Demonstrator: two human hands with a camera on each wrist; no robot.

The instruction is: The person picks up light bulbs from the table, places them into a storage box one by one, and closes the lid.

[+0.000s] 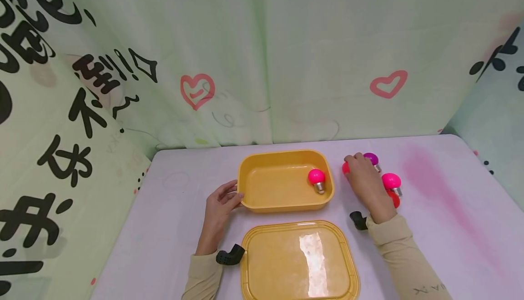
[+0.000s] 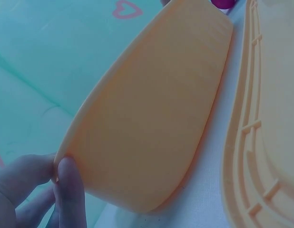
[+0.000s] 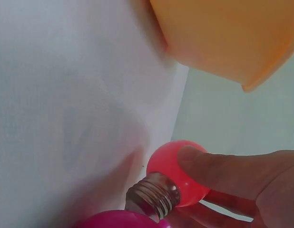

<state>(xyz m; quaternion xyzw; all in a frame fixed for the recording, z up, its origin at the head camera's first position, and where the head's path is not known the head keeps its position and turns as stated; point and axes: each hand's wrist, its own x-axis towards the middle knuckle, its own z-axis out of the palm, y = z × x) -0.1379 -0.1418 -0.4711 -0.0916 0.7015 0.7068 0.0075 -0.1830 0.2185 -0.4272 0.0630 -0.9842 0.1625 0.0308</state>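
In the head view my left hand (image 1: 220,207) pinches the left end of a yellow plastic box (image 1: 262,209); the left wrist view has thumb and finger on its rim (image 2: 73,126). A pink light bulb (image 1: 316,176) with a silver screw base lies inside, towards the right. Right of the box, my right hand (image 1: 366,184) holds a pinkish-red bulb (image 3: 173,161) by its round head, its screw base pointing away from the palm. Close around that hand are a purple bulb (image 1: 371,158), a pink bulb (image 1: 391,181) and a red bulb (image 1: 394,198) partly hidden behind the wrist.
A yellow lid (image 1: 282,263) lies flat in front of the box, nearer to me. The table (image 1: 176,227) has a pale cloth with a pink stain at the right. Light green curtains (image 1: 286,54) with writing and hearts hang behind and at the sides.
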